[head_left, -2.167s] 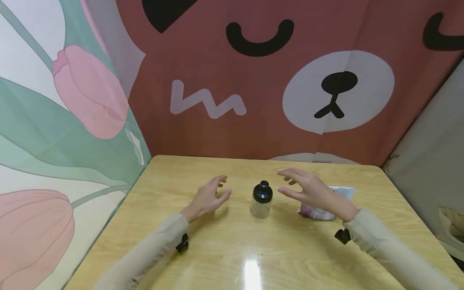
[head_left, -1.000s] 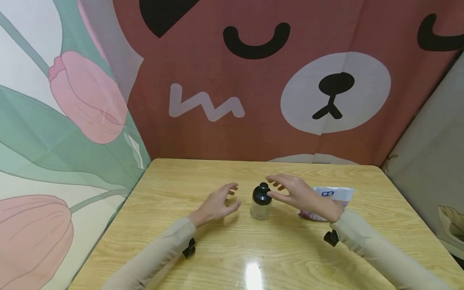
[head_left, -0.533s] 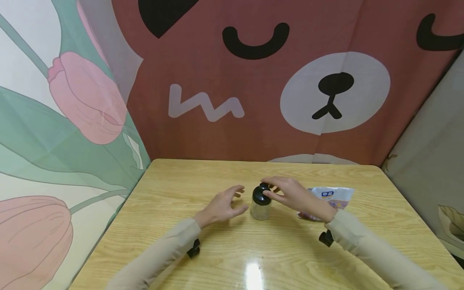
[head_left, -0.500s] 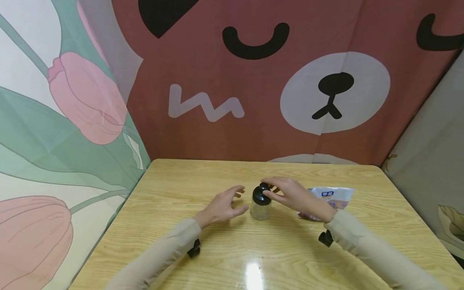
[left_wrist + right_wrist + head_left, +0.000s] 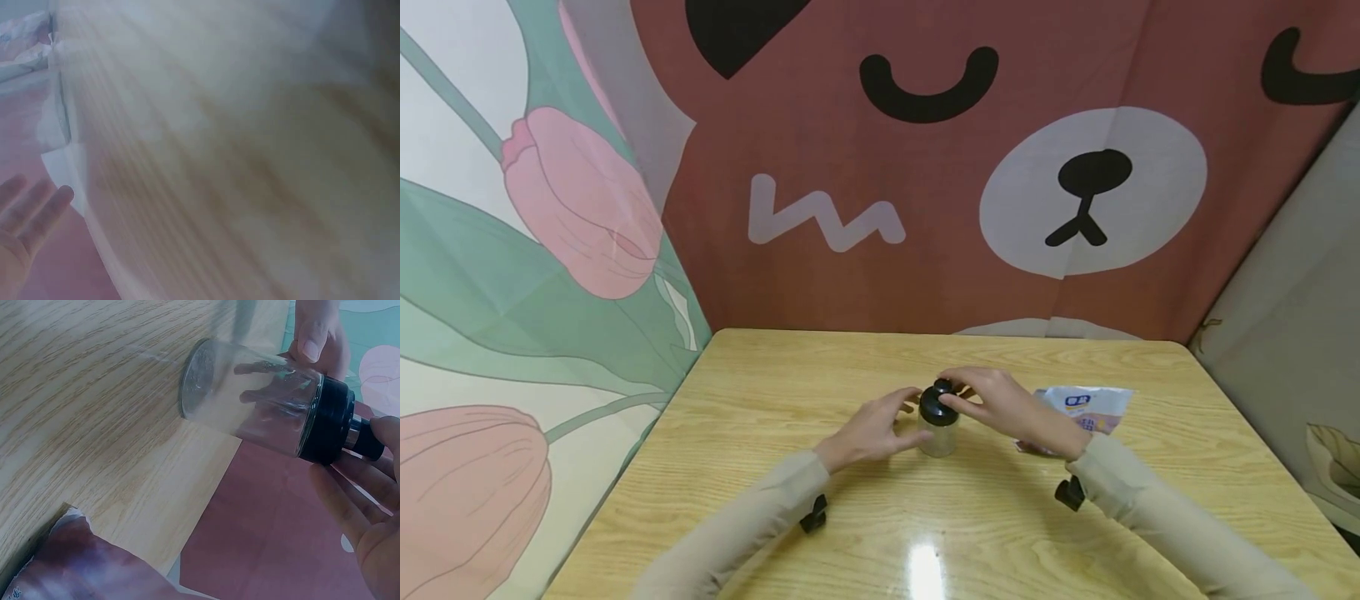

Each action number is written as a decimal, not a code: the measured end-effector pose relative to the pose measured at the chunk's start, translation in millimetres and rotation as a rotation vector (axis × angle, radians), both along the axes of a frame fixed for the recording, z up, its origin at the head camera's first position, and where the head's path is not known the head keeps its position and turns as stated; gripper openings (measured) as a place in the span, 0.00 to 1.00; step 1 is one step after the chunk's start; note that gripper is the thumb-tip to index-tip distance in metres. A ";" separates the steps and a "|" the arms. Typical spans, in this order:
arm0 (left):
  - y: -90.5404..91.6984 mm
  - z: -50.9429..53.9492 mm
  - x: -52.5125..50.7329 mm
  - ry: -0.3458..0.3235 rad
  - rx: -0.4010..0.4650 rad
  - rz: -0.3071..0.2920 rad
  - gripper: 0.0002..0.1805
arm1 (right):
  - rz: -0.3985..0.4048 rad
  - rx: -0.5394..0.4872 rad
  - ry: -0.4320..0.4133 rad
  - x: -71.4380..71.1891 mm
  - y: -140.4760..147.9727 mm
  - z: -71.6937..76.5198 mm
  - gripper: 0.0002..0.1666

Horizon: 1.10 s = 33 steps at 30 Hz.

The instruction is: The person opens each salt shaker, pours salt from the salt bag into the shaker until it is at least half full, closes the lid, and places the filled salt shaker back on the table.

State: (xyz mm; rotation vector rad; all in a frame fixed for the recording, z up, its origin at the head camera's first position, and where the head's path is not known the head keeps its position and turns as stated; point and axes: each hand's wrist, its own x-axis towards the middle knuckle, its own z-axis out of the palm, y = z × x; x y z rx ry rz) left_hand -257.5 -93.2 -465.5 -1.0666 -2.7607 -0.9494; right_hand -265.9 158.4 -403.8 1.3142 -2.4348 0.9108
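Head view: a clear, smooth-walled glass jar [image 5: 937, 442], cylindrical, stands upright just right of centre in the lower half of the frame, on a glossy, pale yellow wood-grain tabletop [image 5: 820, 358]. It wears a round, shiny black lid [image 5: 934, 410], topped by a squat black knob [image 5: 943, 386]. The right hand [image 5: 1000, 402] comes in from the right, its thumb and fingers pinching the knob from both sides. The left hand [image 5: 872, 429] is on the jar's left, thumb and fingers well parted in a loose curve; the thumb overlaps the near side of the glass, and whether it touches I cannot tell.

The right wrist view shows the jar aslant across the middle, see-through and reflective, with a bright smooth collar [image 5: 352, 432] between lid and knob. The left wrist view is hazy, with fingers [image 5: 47, 219] at lower left.

Right of centre in the head view, behind the right wrist, lies a crinkled, soft plastic bag [image 5: 1108, 408], white and pinkish purple with a blue mark. Both arms have beige cloth sleeves [image 5: 752, 508], a small black device [image 5: 814, 517] below the left cuff. A creased brownish-red cloth [image 5: 827, 292] printed with an animal's face fills the upper middle; tulip-patterned fabric [image 5: 583, 200] hangs at left.
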 end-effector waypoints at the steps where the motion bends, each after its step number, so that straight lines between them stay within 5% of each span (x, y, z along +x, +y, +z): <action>1: 1.8 -0.2 -0.2 0.005 -0.002 -0.003 0.40 | 0.000 0.001 -0.007 -0.2 0.1 0.0 0.17; 33: 15.5 3.6 -2.0 0.039 0.024 -0.048 0.37 | 0.023 0.017 0.034 0.2 -4.8 1.2 0.17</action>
